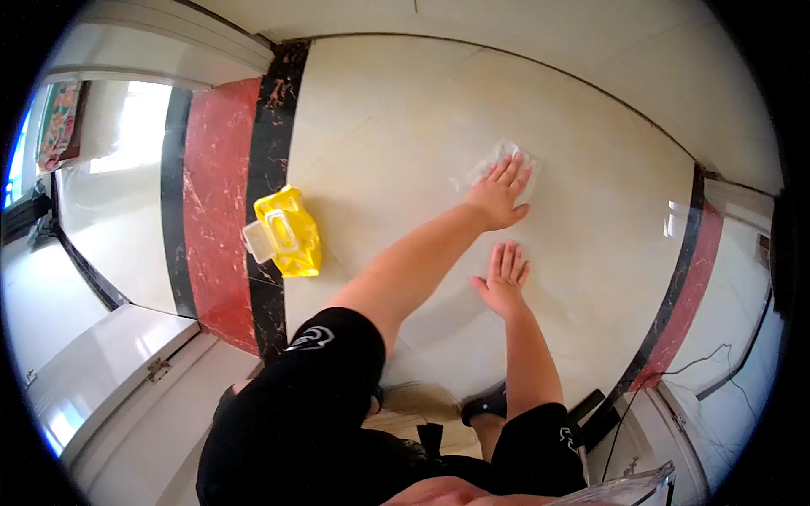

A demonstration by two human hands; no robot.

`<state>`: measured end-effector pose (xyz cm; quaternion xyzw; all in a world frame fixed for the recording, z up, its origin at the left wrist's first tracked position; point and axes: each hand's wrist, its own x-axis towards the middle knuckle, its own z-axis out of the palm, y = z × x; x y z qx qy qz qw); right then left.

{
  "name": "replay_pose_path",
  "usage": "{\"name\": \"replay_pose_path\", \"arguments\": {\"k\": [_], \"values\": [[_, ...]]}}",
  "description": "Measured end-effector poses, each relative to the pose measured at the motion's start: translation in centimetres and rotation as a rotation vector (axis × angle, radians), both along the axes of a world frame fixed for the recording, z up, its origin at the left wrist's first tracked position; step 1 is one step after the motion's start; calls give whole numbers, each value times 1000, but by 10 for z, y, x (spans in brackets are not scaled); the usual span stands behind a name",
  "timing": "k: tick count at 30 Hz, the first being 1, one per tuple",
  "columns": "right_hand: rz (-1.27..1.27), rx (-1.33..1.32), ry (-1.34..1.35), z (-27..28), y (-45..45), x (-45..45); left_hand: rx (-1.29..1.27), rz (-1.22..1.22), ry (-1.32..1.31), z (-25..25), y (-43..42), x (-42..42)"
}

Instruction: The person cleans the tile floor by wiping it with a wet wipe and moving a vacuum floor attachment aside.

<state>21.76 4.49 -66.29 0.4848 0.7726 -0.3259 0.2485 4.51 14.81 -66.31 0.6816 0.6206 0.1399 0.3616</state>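
Observation:
My left hand (499,196) lies flat, palm down, on a thin white wipe (531,173) spread on the tiled floor (396,126). Its fingers are stretched out and slightly apart, and part of the wipe is hidden beneath them. Closer to me, my right hand (504,280) rests palm down on the bare tile, with fingers extended and thumb out to the side. It appears to hold nothing. Off to the left sits a yellow packet of wipes (291,234), its white plastic lid (258,242) flipped open.
Red and black stone strips (221,211) cross the floor at the left, and a similar red strip (688,295) lies at the right. White doors (126,379) stand at the sides. A dark cable (624,422) runs at lower right. My dark shoe (485,403) is near my right arm.

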Motion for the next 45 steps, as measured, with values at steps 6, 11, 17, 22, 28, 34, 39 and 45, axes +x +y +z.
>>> {"name": "replay_pose_path", "arguments": {"k": [6,11,17,22,28,34,39,45], "values": [[-11,43,93,-3,1,-2,272,248,289,6,-63,-60],[-70,361,305,13,20,-14,-547,242,870,67,-90,-150],[-100,591,403,-19,101,-91,-705,294,722,43,-87,-168],[154,625,343,-29,160,-154,-806,355,694,48,-71,-168],[376,579,465,-30,237,-234,-850,390,694,52,-66,-167],[495,591,332,-27,319,-226,-794,434,681,48,-72,-171],[458,586,290,-30,355,-131,-744,398,727,44,-75,-170],[377,626,336,-40,359,-97,-747,389,727,44,-70,-170]]}}
